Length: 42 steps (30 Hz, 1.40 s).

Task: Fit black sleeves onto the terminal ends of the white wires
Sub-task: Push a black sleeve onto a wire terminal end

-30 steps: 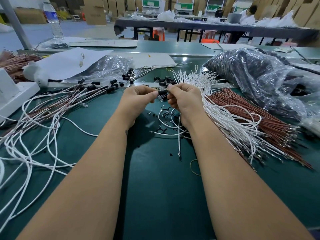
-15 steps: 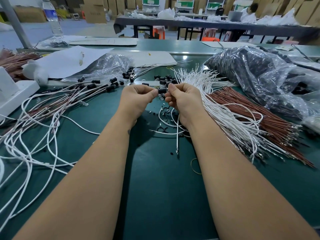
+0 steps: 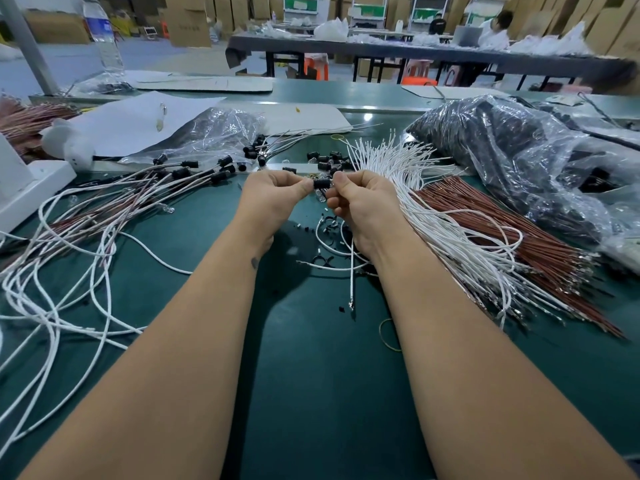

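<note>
While the left hand (image 3: 273,199) pinches the black sleeve (image 3: 322,183), the right hand (image 3: 363,202) – fingers curled – grips a white wire (image 3: 352,271) hanging to the green mat (image 3: 311,375).

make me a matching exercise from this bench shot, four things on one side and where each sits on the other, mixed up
Things:
1. black sleeve
2. bundle of brown wires
3. water bottle
4. yellow rubber band

Places:
A. standing at the far left edge of the bench
B. lying on the green mat beside the right forearm
C. pinched between the left hand and the right hand
D. fanned out on the right, next to the white wires

Pairs: 1-C, 2-D, 3-A, 4-B
</note>
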Each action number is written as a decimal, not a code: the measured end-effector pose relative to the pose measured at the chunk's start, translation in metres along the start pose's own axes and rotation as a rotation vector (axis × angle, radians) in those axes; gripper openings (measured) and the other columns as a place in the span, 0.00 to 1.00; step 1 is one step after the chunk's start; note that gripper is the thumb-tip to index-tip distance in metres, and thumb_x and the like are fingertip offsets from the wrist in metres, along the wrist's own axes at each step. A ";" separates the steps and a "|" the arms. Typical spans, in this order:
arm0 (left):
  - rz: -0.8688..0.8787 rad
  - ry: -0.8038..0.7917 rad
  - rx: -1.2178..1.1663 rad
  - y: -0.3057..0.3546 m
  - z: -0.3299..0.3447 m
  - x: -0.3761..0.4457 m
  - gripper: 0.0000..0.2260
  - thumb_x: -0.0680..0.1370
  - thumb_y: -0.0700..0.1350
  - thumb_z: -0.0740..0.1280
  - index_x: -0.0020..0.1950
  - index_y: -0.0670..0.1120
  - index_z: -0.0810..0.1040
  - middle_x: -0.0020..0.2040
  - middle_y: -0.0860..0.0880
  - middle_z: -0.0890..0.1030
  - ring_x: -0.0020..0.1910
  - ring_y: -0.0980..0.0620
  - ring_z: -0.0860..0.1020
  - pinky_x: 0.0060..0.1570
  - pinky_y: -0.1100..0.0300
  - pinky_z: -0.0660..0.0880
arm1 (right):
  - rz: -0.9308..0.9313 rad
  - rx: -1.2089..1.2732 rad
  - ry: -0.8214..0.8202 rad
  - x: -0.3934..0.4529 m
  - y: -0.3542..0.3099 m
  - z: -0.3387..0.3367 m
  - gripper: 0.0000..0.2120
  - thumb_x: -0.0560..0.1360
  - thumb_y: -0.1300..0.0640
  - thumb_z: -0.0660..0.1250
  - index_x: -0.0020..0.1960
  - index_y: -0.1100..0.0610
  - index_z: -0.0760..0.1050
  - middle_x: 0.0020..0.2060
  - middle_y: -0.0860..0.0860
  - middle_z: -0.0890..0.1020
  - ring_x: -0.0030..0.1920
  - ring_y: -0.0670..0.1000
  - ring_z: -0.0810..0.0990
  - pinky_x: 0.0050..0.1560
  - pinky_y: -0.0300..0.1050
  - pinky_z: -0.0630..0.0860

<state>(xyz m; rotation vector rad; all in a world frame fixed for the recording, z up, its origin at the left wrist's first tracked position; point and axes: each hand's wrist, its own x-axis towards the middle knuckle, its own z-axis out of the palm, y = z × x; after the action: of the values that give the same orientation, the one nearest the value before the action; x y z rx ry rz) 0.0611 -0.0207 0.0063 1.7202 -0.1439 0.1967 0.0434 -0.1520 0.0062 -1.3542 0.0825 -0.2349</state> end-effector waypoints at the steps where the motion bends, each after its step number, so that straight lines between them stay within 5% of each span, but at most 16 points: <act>1: -0.008 -0.005 0.010 0.000 0.000 0.000 0.06 0.76 0.42 0.71 0.39 0.45 0.80 0.20 0.60 0.72 0.20 0.65 0.67 0.25 0.75 0.63 | 0.001 0.008 0.005 0.000 0.000 0.000 0.07 0.79 0.63 0.64 0.42 0.60 0.72 0.30 0.53 0.78 0.27 0.46 0.75 0.30 0.37 0.72; 9: 0.127 -0.022 -0.001 0.002 0.000 -0.004 0.06 0.74 0.37 0.72 0.38 0.46 0.80 0.33 0.50 0.78 0.32 0.59 0.74 0.38 0.71 0.73 | 0.094 0.054 -0.015 0.001 -0.005 -0.003 0.09 0.79 0.64 0.65 0.40 0.60 0.71 0.23 0.50 0.78 0.24 0.45 0.73 0.26 0.36 0.70; 16: 0.049 -0.025 -0.007 0.001 0.003 -0.002 0.08 0.76 0.39 0.70 0.37 0.45 0.78 0.30 0.52 0.74 0.22 0.64 0.68 0.25 0.74 0.64 | 0.042 0.032 -0.046 0.002 -0.001 -0.004 0.09 0.78 0.65 0.64 0.40 0.60 0.71 0.29 0.55 0.78 0.26 0.48 0.74 0.28 0.37 0.71; 20: 0.010 -0.065 -0.048 0.002 0.003 -0.002 0.08 0.77 0.40 0.69 0.38 0.46 0.77 0.23 0.60 0.73 0.22 0.64 0.69 0.25 0.74 0.64 | 0.038 0.049 -0.039 0.002 -0.001 -0.002 0.10 0.79 0.65 0.64 0.39 0.60 0.70 0.28 0.54 0.77 0.26 0.48 0.74 0.28 0.38 0.70; 29: -0.022 0.010 0.014 0.003 0.005 -0.004 0.08 0.77 0.43 0.69 0.37 0.47 0.78 0.20 0.60 0.71 0.21 0.64 0.67 0.25 0.71 0.64 | -0.107 -0.169 0.090 0.002 -0.003 0.003 0.05 0.76 0.61 0.67 0.43 0.55 0.72 0.37 0.52 0.77 0.31 0.45 0.74 0.31 0.35 0.71; 32: -0.103 -0.033 -0.146 0.003 -0.005 -0.002 0.06 0.79 0.42 0.65 0.42 0.46 0.78 0.27 0.54 0.70 0.26 0.58 0.64 0.26 0.67 0.61 | -0.100 -0.128 0.150 0.003 -0.005 -0.003 0.05 0.77 0.62 0.65 0.44 0.55 0.72 0.38 0.52 0.76 0.33 0.47 0.73 0.33 0.38 0.71; 35: -0.132 -0.068 -0.397 0.005 -0.011 0.000 0.06 0.81 0.37 0.61 0.47 0.44 0.76 0.33 0.50 0.68 0.28 0.56 0.64 0.26 0.67 0.64 | -0.144 -0.341 0.106 0.002 -0.003 -0.003 0.06 0.75 0.63 0.65 0.42 0.53 0.73 0.37 0.51 0.76 0.35 0.47 0.73 0.34 0.39 0.71; 38: -0.029 -0.142 -0.607 0.007 -0.012 0.000 0.09 0.82 0.36 0.57 0.48 0.47 0.74 0.37 0.50 0.74 0.35 0.56 0.71 0.37 0.64 0.70 | -0.276 -0.644 -0.009 -0.002 0.002 0.004 0.06 0.74 0.62 0.67 0.41 0.53 0.75 0.32 0.47 0.76 0.31 0.45 0.73 0.30 0.36 0.69; 42: 0.092 -0.228 -0.666 0.008 -0.014 -0.001 0.09 0.82 0.38 0.56 0.47 0.50 0.71 0.40 0.52 0.79 0.43 0.55 0.73 0.45 0.62 0.67 | -0.295 -0.695 -0.053 -0.004 0.004 0.005 0.05 0.73 0.63 0.67 0.42 0.53 0.77 0.28 0.46 0.75 0.27 0.45 0.73 0.30 0.39 0.71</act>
<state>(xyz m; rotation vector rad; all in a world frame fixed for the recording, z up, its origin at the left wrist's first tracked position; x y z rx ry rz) 0.0578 -0.0085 0.0157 1.0668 -0.4095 0.0110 0.0414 -0.1454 0.0034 -2.0658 -0.0918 -0.4445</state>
